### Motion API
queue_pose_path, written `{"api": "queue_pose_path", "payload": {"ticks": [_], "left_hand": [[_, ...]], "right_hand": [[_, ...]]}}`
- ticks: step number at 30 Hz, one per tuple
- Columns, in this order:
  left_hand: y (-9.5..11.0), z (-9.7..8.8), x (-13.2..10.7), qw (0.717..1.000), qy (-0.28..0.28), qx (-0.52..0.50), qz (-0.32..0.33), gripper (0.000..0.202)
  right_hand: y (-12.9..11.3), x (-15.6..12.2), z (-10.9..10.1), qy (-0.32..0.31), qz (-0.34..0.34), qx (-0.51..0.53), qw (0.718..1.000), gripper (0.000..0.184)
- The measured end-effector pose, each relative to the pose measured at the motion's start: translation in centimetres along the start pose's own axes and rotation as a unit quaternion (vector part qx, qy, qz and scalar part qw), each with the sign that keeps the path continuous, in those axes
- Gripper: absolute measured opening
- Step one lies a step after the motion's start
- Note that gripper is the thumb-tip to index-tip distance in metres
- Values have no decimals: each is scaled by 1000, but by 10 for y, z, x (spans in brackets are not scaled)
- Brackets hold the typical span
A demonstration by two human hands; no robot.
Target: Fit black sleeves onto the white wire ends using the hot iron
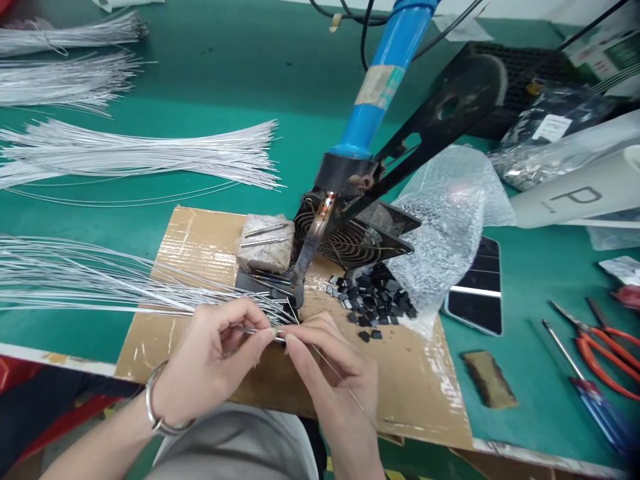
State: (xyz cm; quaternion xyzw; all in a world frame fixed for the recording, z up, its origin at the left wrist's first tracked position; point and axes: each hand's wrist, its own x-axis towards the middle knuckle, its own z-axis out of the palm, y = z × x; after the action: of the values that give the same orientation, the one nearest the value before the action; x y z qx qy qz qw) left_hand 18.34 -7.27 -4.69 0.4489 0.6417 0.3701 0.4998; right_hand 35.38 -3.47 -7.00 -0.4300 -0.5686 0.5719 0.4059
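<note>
My left hand (215,363), with a bangle at the wrist, pinches a thin metal piece (250,329) between thumb and index finger. Fingertip to fingertip with it, my right hand (333,380) is closed on a thin wire (340,375), which slants down across the palm. Exactly where wire and metal piece meet is covered by the fingers. Just beyond the hands, a loose bundle of silvery wires (125,283) reaches in from the left. A large blue-handled soldering iron (383,73) points down, its tip (310,247) close above a dark metal block (260,285).
Two metal rods lie on a pale block (266,253) on the cardboard (420,380). Behind stand a fan (355,233), black chips (375,293) and bubble wrap (440,220). A phone (477,287), screwdriver (590,393) and orange-handled pliers (605,353) lie right; more wire bundles (150,155) left.
</note>
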Motion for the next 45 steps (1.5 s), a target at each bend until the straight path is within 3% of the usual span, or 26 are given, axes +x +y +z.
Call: {"api": "queue_pose_path", "payload": {"ticks": [11,20,24,28,31,33,39,45], "left_hand": [[-5,9,-5,997,52,38,52,25],[-11,24,-6,987,124,20,102,21],[-10,26,-8,986,122,9,109,19],[-8,21,-8,987,128,1,92,20],[-4,17,-6,989,132,-15,72,21],[-1,16,-5,990,122,-30,63,21],[1,17,-6,992,101,-44,62,21],[-6,19,-9,992,100,-43,61,23]], "right_hand": [[11,-2,7,39,13,65,997,13],[22,-11,22,85,27,149,985,20],[19,-11,22,89,33,167,981,20],[15,-6,14,154,42,177,971,26],[14,-1,6,188,39,173,966,18],[13,-1,3,168,43,150,973,13],[4,-4,7,26,58,127,990,17],[2,-4,10,15,98,158,982,8]]}}
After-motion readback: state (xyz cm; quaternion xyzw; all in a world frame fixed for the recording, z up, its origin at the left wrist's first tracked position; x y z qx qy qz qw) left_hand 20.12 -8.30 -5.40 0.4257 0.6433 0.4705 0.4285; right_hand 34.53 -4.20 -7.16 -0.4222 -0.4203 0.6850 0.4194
